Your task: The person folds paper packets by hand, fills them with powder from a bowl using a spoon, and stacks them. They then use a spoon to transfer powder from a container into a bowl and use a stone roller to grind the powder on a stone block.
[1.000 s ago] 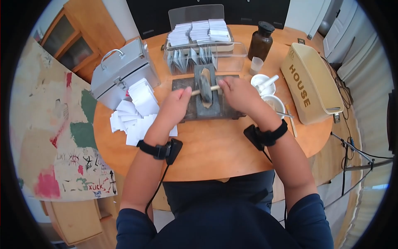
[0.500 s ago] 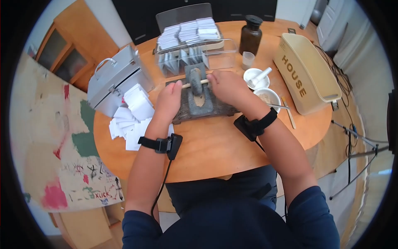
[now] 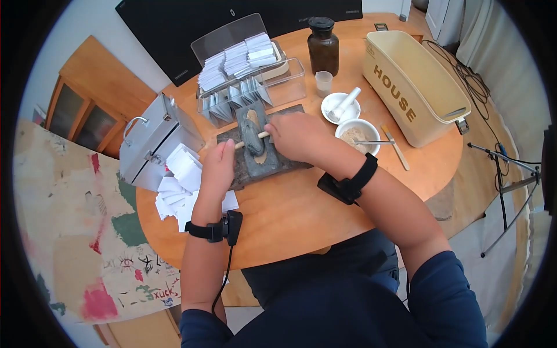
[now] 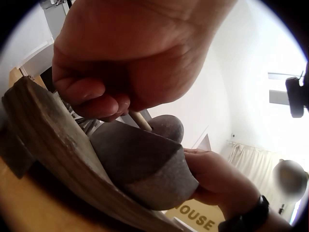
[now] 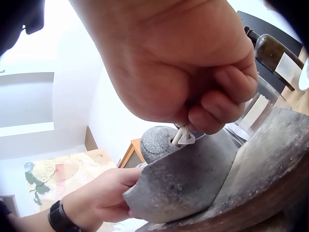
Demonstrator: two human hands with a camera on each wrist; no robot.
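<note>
A grey stone grinding wheel [image 3: 251, 139] stands upright in a narrow stone trough [image 3: 264, 169], with tan powder [image 3: 261, 158] lying at both ends of the groove. Through the wheel's middle runs a pale wooden axle [image 3: 263, 134]. My left hand [image 3: 219, 167] grips its left end, fingers curled round it. On the other side my right hand [image 3: 297, 137] grips the right end. In the right wrist view the axle's tip [image 5: 186, 137] pokes out under the curled fingers. The trough rests on a dark base board [image 3: 294, 110].
To the right are a white mortar [image 3: 325, 112] with a pestle, a bowl [image 3: 375, 148] of powder, a flat stick [image 3: 399, 155] and a cream bin [image 3: 426, 124]. A brown jar [image 3: 323, 52] and trays of paper packets stand behind. Left are white papers [image 3: 184, 168] and a silver case [image 3: 152, 139].
Both hands rolled the wheel to the trough's far end, then back toward its middle. The head view has turned, so the table's things sit further left. Both hands kept hold of the axle.
</note>
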